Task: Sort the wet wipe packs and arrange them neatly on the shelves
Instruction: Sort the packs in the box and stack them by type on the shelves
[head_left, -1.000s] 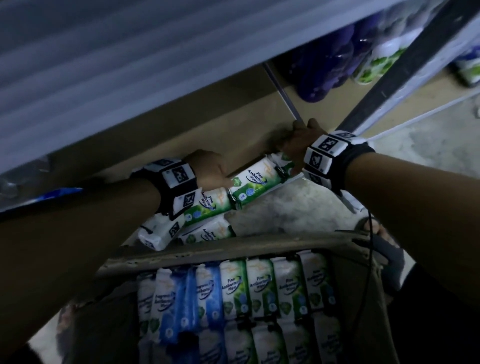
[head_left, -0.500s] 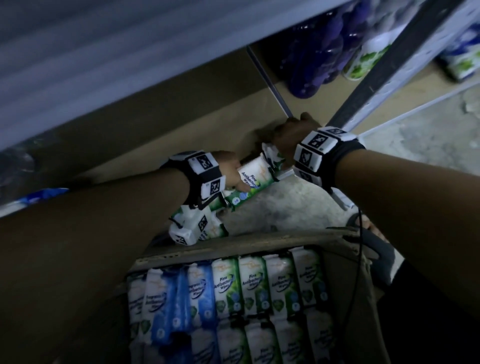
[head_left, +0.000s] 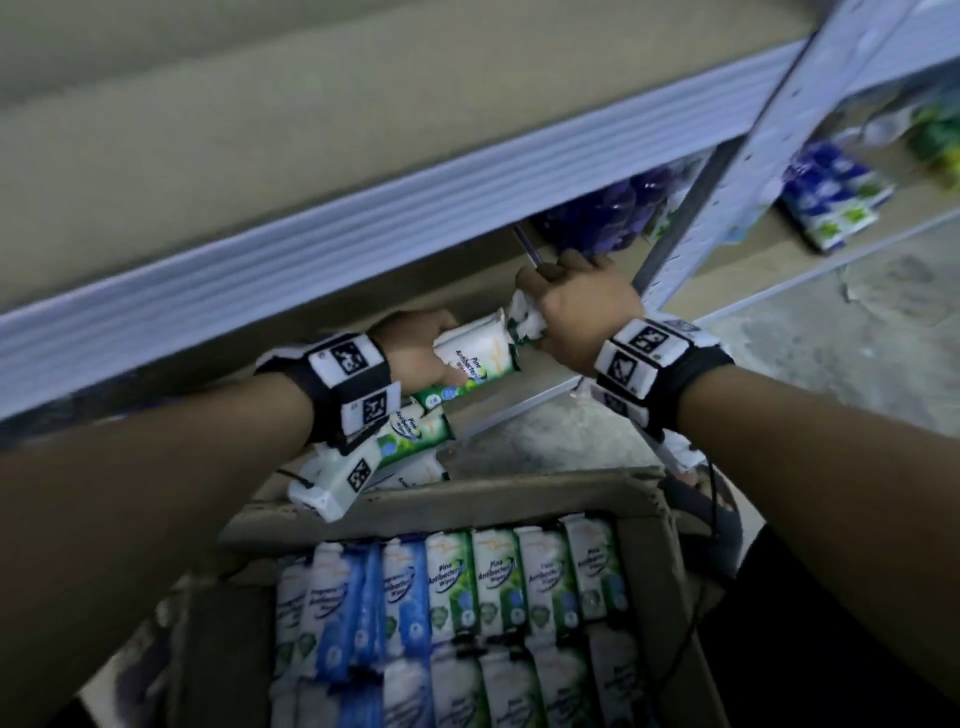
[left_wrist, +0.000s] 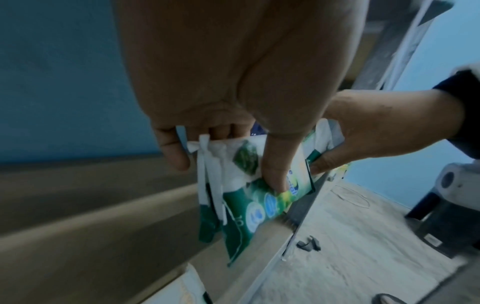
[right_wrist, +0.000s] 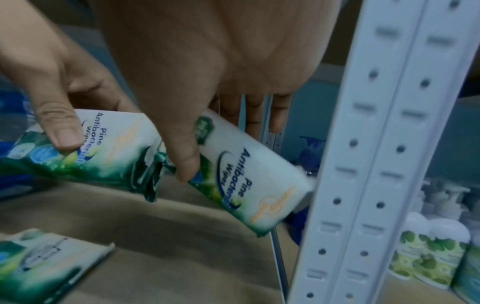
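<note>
- Shelf rack (head_left: 363, 249): big grey-blue beam runs over both hands. The brown board (head_left: 467, 291) of the lower shelf is under + just past the hands. A white post w/ holes (right_wrist: 376, 164) stands right by the R hand's outer side.
- Cardboard box (head_left: 519, 499): sits below the wrists, nearer the body. Rows of wipe packs stand in it, green ones (head_left: 498, 582) toward the R arm side, blue ones (head_left: 358, 597) toward the L arm side.
- Loose green packs (head_left: 415, 431): lie on the shelf board under the L wrist, a bit messy.
- Left hand (head_left: 415, 348): fingers + thumb curled on one end of a green pine pack (head_left: 475, 348). Thumb (left_wrist: 275, 164) presses the front, other fingers sit behind it.
- Right hand (head_left: 576, 312): grasps the next pack (right_wrist: 249, 181), thumb on front, fingers behind. It's farther in + closer to the post.
- The two packs look joined end to end at a crumpled seam (right_wrist: 150, 174), like a strip. Can't tell for sure if they're stuck or just touching.
- Key bit: the strip's long way runs hand to hand, L to R, along the shelf front, tipped down at the R end. It hangs just over the board, not lying on it yet.
- My guess: next is to lay the strip flat on the board beside the post. R hand is nearer that spot, so it prob leads; L hand brings the tail in.
- Watch out: R pack's end is v. close to the post + could bump it.
</note>
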